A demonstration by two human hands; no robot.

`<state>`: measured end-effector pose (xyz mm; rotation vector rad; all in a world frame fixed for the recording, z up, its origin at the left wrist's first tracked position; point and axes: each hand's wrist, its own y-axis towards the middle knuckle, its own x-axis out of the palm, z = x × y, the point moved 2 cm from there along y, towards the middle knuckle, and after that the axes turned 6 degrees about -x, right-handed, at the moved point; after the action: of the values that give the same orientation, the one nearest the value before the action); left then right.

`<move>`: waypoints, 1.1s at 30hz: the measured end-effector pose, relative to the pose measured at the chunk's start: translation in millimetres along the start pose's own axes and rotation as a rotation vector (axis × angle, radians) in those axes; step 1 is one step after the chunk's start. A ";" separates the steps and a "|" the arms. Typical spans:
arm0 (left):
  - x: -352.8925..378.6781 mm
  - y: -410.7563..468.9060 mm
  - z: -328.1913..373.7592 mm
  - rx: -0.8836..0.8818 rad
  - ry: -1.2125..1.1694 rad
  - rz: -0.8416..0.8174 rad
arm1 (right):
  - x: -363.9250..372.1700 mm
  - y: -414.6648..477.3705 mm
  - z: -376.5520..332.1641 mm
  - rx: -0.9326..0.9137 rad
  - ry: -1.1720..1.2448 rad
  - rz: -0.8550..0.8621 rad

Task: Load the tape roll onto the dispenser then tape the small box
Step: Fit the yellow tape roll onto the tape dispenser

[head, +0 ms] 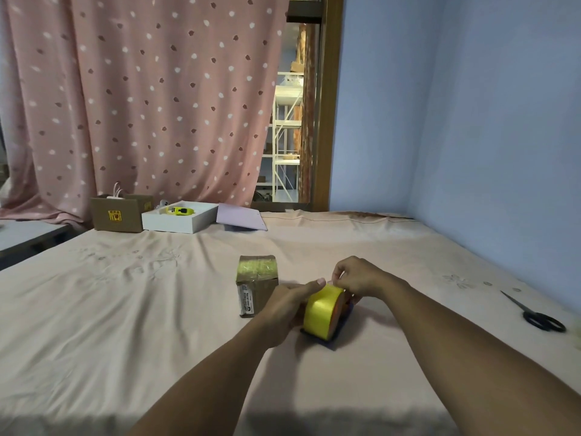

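Note:
A yellow tape roll (321, 313) stands on edge in a dark blue dispenser (338, 335) on the pink sheet. My left hand (287, 305) grips the roll's left side, thumb lying over its top. My right hand (361, 276) pinches at the roll's top far edge, fingers closed on what looks like the tape's loose end. The small brown cardboard box (256, 284) stands just left of my left hand, its top covered with yellowish tape. Much of the dispenser is hidden behind the roll and my hands.
Black scissors (534, 313) lie at the right. At the far edge sit a brown carton (118, 215), a white tray (179, 220) holding a yellow item, and a lilac board (240, 217). A blue wall runs along the right; a curtain hangs behind.

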<state>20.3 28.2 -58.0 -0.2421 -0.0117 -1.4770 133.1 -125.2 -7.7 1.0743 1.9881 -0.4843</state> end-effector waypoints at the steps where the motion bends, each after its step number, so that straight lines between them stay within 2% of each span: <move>1: 1.1 -1.3 -0.8 -0.007 0.017 -0.022 | 1.6 -0.3 0.3 -0.007 -0.004 0.011; 9: 3.0 -0.6 -1.7 -0.030 0.091 -0.010 | 4.1 0.1 10.6 -0.029 -0.098 0.073; 15: -0.1 3.2 -6.6 -0.028 0.097 -0.010 | 10.7 -3.5 22.7 -0.066 0.059 0.092; 27: -2.8 11.2 -9.9 0.031 0.140 0.093 | 4.8 -8.5 33.7 0.091 0.177 -0.055; 33: -1.7 8.6 -7.4 0.022 0.161 0.097 | 10.3 -10.7 35.7 0.098 0.226 -0.032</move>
<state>27.5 29.3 -66.8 -0.1039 0.1121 -1.3948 137.8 -148.9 -37.9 1.2038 2.2005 -0.5004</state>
